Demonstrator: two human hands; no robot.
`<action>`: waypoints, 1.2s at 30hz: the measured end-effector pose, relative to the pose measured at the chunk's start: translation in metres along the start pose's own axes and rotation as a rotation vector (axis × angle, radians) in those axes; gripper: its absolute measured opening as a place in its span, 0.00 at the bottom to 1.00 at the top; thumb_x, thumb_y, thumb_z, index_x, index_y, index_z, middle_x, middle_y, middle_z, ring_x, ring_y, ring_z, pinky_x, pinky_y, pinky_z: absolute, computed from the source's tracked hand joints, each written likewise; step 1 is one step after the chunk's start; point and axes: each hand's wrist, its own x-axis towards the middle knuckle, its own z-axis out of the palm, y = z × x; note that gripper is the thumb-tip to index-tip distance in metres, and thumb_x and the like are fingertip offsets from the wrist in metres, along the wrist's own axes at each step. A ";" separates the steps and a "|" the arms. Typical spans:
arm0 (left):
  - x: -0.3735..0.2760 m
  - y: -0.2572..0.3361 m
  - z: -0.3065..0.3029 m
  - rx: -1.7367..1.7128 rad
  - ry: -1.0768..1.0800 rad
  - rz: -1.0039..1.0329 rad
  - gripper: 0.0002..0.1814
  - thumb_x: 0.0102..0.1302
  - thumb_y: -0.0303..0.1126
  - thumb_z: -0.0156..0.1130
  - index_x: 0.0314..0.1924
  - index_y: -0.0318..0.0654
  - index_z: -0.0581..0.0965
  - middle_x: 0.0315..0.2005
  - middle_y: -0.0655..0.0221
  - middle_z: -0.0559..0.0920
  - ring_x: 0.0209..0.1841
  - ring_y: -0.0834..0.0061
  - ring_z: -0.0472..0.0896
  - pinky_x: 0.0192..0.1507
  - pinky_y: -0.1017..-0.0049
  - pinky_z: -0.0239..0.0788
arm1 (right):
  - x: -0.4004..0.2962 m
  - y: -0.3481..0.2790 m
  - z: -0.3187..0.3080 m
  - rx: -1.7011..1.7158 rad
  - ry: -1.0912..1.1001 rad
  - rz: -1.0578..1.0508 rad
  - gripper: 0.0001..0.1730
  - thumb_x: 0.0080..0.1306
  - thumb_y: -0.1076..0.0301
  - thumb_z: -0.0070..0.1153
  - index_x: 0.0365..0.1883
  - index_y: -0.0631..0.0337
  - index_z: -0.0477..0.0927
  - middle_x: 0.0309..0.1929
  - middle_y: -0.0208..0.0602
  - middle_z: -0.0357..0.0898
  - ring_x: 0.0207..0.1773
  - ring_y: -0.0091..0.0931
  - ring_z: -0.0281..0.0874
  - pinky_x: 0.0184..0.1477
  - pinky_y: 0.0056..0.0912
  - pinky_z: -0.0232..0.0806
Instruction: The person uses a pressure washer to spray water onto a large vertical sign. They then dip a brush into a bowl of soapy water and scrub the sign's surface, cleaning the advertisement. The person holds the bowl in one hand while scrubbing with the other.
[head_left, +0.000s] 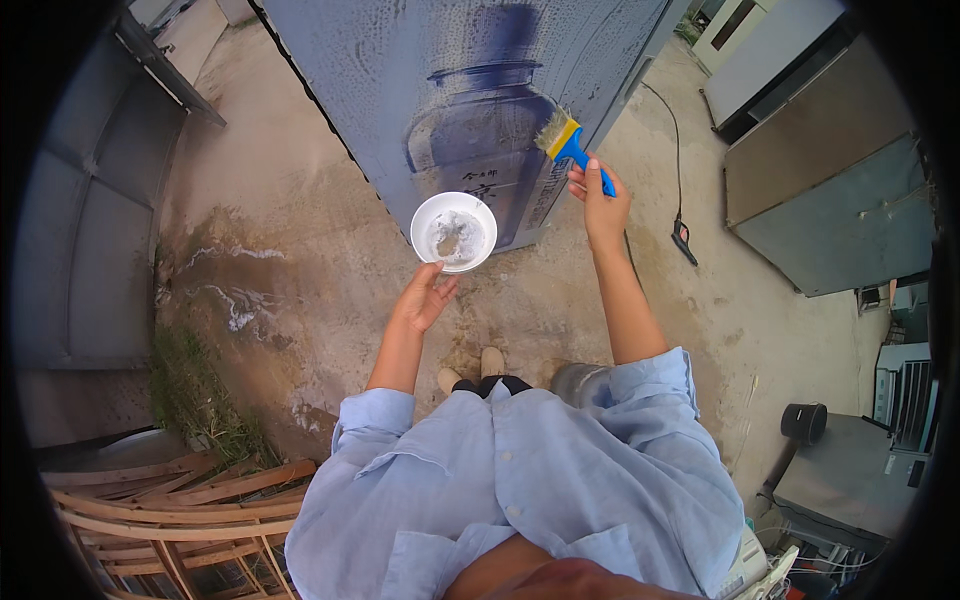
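Observation:
My left hand (426, 298) grips the near rim of a white bowl (416, 229), thumb at the edge and fingers beneath. Foamy whitish liquid partly covers the bowl's bottom. In my right hand (604, 199) is a flat paintbrush (574, 146) with a blue handle, a yellow ferrule and pale, splayed bristles pointing up and left. The bristles overlap the right side of a tall grey-blue cabinet (352, 67); whether they touch it I cannot tell. Wet droplets and streaks cover the cabinet's face, which bears a dark printed jar picture and writing.
A black spray gun (682, 241) on a hose lies on the concrete floor to the right. Large metal cabinets (832, 225) stand beyond it. Wooden frames (180, 517) and grass (199, 397) are at lower left, below a metal gate (112, 247). A bucket (579, 384) stands by my feet.

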 end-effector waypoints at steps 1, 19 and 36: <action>-0.005 0.004 -0.002 -0.004 0.013 0.007 0.19 0.61 0.36 0.65 0.51 0.47 0.70 0.52 0.74 0.73 0.56 0.63 0.73 0.62 0.62 0.61 | 0.012 0.007 -0.004 0.055 0.090 -0.063 0.22 0.72 0.64 0.49 0.55 0.75 0.73 0.42 0.44 0.80 0.40 0.25 0.81 0.38 0.25 0.76; -0.079 0.060 0.002 0.017 0.073 0.074 0.32 0.57 0.38 0.65 0.61 0.44 0.66 0.57 0.69 0.72 0.61 0.62 0.71 0.64 0.56 0.60 | 0.046 0.054 0.045 0.193 0.132 0.230 0.33 0.71 0.68 0.51 0.72 0.56 0.56 0.35 0.29 0.77 0.24 0.16 0.64 0.23 0.19 0.59; -0.078 0.150 -0.010 0.104 -0.022 0.004 0.34 0.56 0.37 0.67 0.62 0.42 0.65 0.56 0.66 0.73 0.57 0.61 0.74 0.63 0.56 0.61 | 0.005 0.052 0.115 -0.472 0.256 0.001 0.27 0.71 0.58 0.43 0.65 0.61 0.67 0.44 0.61 0.79 0.48 0.53 0.76 0.51 0.50 0.68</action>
